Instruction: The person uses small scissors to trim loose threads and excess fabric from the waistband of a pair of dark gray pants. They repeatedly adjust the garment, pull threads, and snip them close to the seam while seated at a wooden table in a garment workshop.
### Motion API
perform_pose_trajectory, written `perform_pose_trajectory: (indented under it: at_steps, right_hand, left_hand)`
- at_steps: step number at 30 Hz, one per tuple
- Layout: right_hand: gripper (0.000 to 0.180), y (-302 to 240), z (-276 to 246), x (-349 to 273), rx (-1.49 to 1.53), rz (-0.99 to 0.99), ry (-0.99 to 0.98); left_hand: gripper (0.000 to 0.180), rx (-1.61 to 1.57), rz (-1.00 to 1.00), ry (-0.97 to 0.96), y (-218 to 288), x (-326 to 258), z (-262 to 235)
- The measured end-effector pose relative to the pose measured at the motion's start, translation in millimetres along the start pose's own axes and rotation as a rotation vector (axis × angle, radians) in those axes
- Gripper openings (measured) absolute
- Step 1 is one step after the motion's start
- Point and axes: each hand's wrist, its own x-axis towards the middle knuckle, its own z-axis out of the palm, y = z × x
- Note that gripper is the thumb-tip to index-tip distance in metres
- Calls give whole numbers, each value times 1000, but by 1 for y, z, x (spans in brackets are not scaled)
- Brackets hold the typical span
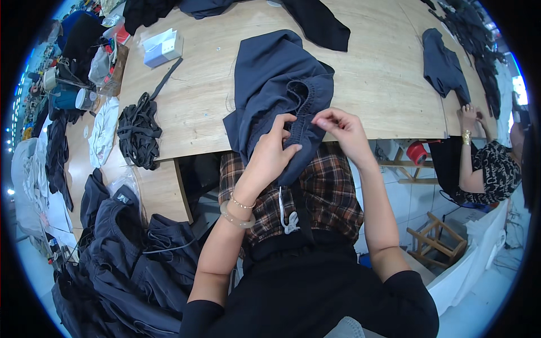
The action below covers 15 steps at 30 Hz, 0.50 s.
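Note:
A navy blue garment (265, 73) lies over the near edge of the table and hangs down toward my lap. Its gathered, elastic-looking edge (307, 104) is bunched up between my hands. My left hand (269, 152) grips the cloth at the left of that edge, thumb and forefinger curved round a fold; its other fingers are partly hidden. Just right of the edge, my right hand (347, 134) is raised with thumb and forefinger pinched together. Whatever may be between those fingertips is too small to make out.
A tissue box (163, 49) and a heap of black strips (139, 129) lie on the table's left. Dark garments (129, 253) are piled at lower left. At right, a co-worker's hand (469, 115) is by another navy piece (444, 62). A wooden stool (437, 239) stands below.

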Motion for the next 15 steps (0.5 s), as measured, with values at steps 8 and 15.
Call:
perform_pose_trajectory:
  at_steps: [8, 15]
  right_hand:
    - [13, 2, 25, -7, -332, -323, -86]
    - [15, -33, 16, -2, 23, -131, 49]
  left_hand:
    - [67, -576, -63, -65, -1, 1, -13]
    - [58, -592, -57, -63, 2, -10, -28]
